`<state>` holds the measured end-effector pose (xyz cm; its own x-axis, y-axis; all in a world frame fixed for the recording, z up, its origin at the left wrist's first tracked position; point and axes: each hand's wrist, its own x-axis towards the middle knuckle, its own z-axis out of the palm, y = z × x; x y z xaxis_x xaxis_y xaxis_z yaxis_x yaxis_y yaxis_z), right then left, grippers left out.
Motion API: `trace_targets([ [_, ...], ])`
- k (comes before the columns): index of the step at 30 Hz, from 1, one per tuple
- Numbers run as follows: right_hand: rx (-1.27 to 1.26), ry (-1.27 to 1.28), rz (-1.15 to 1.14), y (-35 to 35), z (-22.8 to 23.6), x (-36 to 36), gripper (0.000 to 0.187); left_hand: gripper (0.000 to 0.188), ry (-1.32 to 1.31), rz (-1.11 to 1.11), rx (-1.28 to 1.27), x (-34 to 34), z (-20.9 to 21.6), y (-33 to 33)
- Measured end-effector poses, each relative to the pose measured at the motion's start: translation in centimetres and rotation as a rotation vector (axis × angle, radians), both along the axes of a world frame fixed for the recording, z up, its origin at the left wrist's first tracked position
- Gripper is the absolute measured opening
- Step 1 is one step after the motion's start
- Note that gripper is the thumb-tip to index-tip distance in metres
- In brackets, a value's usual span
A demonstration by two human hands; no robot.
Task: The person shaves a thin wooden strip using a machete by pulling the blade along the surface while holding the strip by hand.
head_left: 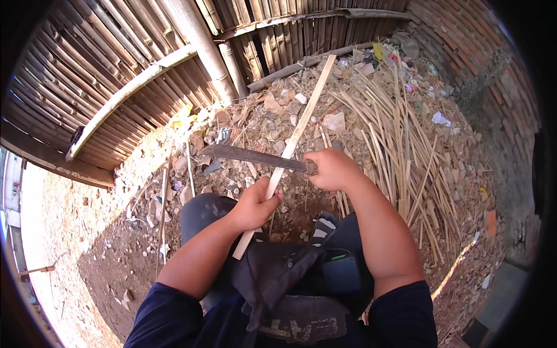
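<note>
My left hand (256, 204) is closed around the lower part of a long, pale bamboo strip (307, 113). The strip slants from my lap up and away to the right. In my right hand (335, 168) is a machete (249, 155), gripped by its handle. Its dark, broad blade points left and lies across the strip, just above my left hand. Whether the edge bites into the bamboo I cannot tell. A dark cloth (272, 278) covers my lap under the strip's near end.
A heap of split bamboo strips (400, 145) lies on the rubble-strewn ground to my right. Ahead and left stands a bamboo fence (116, 75) with a thick post (200, 46). A brick wall (464, 35) rises on the right. Stones and litter cover the dirt.
</note>
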<state>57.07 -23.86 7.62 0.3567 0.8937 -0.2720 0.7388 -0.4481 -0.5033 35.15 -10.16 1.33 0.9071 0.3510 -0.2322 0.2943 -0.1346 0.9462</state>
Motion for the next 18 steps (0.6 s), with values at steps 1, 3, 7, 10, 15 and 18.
trace_targets([
  [1, -0.003, -0.005, -0.01, -0.1, -0.7, 0.5, 0.043, 0.018, -0.032, -0.018, 0.027, 0.2, 0.2, -0.3],
  [3, 0.048, 0.209, 0.021, 1.0, -2.1, 1.4, 0.039, 0.015, 0.014, -0.01, -0.011, 0.2, 1.9, -0.5],
  [7, 0.073, -0.043, 0.034, 0.6, 0.5, -1.2, 0.036, 0.014, -0.002, 0.018, -0.063, -0.3, 2.2, -0.6],
  [10, 0.126, 0.092, -0.221, 0.6, -2.4, 3.5, 0.039, 0.014, 0.059, -0.025, -0.196, -1.1, 3.4, -1.0],
  [15, 0.471, 0.206, -0.412, -1.7, -4.1, 5.8, 0.036, 0.014, 0.061, -0.02, -0.237, -0.4, 3.2, -1.0],
  [18, 0.221, 0.028, -0.131, -1.1, -1.4, 2.7, 0.044, 0.015, 0.019, -0.011, -0.172, -0.1, 1.6, -0.5],
])
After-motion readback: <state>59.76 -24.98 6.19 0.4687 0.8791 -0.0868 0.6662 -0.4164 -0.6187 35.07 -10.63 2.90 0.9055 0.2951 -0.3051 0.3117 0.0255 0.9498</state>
